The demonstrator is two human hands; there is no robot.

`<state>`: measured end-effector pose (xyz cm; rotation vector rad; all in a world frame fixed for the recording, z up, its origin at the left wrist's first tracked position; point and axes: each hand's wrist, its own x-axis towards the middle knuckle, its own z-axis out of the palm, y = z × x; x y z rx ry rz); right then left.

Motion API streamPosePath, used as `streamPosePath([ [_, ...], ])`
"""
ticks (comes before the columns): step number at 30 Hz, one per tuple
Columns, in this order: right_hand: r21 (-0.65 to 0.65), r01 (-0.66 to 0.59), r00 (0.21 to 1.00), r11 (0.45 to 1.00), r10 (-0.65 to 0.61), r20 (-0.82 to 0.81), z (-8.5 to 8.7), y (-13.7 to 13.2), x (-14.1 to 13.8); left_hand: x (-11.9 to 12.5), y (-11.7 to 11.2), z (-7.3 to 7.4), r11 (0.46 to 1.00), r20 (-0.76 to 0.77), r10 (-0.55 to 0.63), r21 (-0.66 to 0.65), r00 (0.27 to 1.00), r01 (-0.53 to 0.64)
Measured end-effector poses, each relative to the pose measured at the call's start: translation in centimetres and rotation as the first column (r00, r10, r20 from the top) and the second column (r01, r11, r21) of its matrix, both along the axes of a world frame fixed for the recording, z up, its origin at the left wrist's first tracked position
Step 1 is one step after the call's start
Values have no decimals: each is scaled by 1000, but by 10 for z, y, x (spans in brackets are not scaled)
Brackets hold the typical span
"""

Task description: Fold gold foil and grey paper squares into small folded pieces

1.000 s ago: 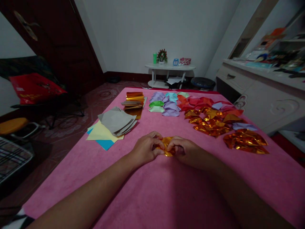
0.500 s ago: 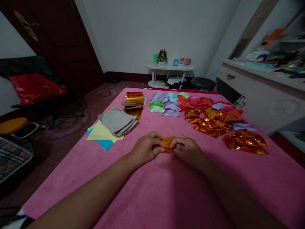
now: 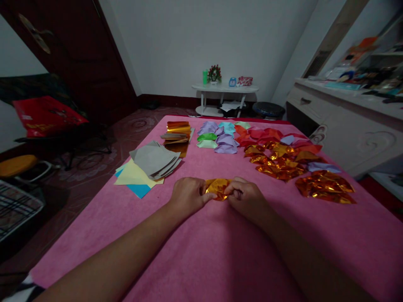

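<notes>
A shiny gold foil paper piece (image 3: 218, 188), partly folded, is held between my two hands just above or on the pink cloth. My left hand (image 3: 189, 195) grips its left end, with the thumb along the near edge and the fingers behind. On the other end, my right hand (image 3: 247, 196) pinches the foil with curled fingers. Folded gold foil pieces (image 3: 325, 187) and a larger gold group (image 3: 278, 161) lie to the right. Grey paper sheets (image 3: 154, 159) lie at left, over yellow paper (image 3: 134, 174) and blue paper (image 3: 140, 190).
Stacked gold foil sheets (image 3: 178, 140) stand at the table's back left. Folded purple papers (image 3: 226, 143) and red papers (image 3: 264, 134) fill the back right. The pink cloth (image 3: 201, 260) covers the table. A white dresser (image 3: 346, 113) stands close on the right, and a small white table (image 3: 225, 88) by the wall.
My left hand has shifted slightly left and its fingers have moved behind the foil. More of the gold surface shows between my hands. My right hand keeps its pinch.
</notes>
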<state>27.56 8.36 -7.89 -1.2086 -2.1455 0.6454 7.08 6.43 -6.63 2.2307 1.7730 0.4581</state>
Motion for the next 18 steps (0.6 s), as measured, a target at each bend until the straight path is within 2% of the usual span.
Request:
streamPosePath([
  [3,31,20,1000,999,-20,15,0,-1,-2,0,0,0,1000,-52,26,-8,998,-26],
  [8,107,36,996,994,-44,77,1,-4,-4,2,0,-2,1000,-39,12,9,999,-12],
  [14,194,112,951,974,-162,263,12,-19,-12,4,-2,-3,995,-47,5,95,999,-1],
  [18,200,89,913,976,-160,375,19,-29,-19,4,-1,-2,994,-40,-15,111,999,19],
])
